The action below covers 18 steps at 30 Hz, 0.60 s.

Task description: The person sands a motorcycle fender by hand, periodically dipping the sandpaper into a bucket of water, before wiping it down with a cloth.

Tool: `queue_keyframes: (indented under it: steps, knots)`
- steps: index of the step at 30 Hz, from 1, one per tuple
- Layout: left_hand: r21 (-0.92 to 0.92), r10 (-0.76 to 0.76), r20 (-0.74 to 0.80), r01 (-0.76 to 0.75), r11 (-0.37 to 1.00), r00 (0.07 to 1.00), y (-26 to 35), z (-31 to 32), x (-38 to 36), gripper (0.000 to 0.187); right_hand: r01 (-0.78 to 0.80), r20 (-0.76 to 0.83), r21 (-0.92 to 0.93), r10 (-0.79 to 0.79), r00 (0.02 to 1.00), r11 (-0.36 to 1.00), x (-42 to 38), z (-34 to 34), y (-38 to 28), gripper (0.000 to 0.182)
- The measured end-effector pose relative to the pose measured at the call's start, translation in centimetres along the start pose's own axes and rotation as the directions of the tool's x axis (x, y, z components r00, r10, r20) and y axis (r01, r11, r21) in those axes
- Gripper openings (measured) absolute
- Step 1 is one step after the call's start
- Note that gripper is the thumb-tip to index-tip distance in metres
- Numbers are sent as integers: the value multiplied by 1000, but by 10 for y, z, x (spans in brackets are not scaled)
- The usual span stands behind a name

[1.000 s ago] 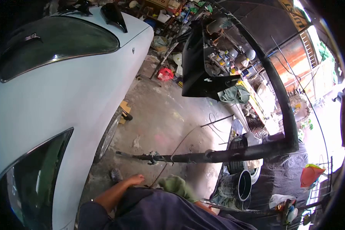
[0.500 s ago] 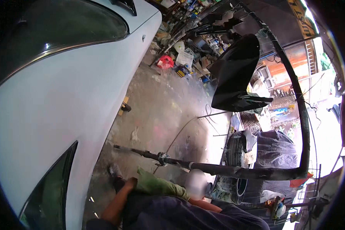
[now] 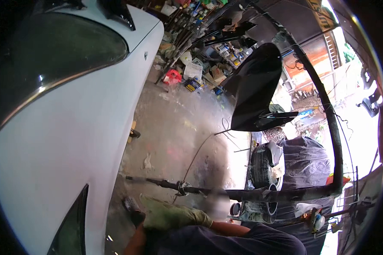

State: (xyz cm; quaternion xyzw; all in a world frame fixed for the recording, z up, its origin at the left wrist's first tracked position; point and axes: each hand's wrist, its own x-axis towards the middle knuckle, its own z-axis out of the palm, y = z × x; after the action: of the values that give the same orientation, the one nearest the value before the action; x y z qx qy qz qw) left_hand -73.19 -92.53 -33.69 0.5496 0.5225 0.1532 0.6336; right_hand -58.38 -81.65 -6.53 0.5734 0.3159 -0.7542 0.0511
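A pale car (image 3: 81, 123) is filling the left; a black pipe frame (image 3: 304, 194) is spanning the right, a black body panel (image 3: 257, 89) hanging inside. A green cloth (image 3: 170, 214) is lying between the left forearm (image 3: 133, 242) and right forearm (image 3: 230, 228). Both hands are hiding, so their grip I cannot tell. Apparently cloth handling is underway, calling for clearance from the pipe.
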Motion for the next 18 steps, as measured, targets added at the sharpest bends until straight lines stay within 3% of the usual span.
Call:
queue_keyframes:
  steps: [10, 18]
  knots:
    - [-98, 45, 101, -35, 995, 994, 78, -56, -14, 34, 103, -6, 64, -102, 995, 993, 3, -7, -5, 27]
    - [-174, 213, 313, -165, 971, 926, 182, -75, -37, 37, 196, -147, 269, -160, 976, 943, -30, -52, 30, 28]
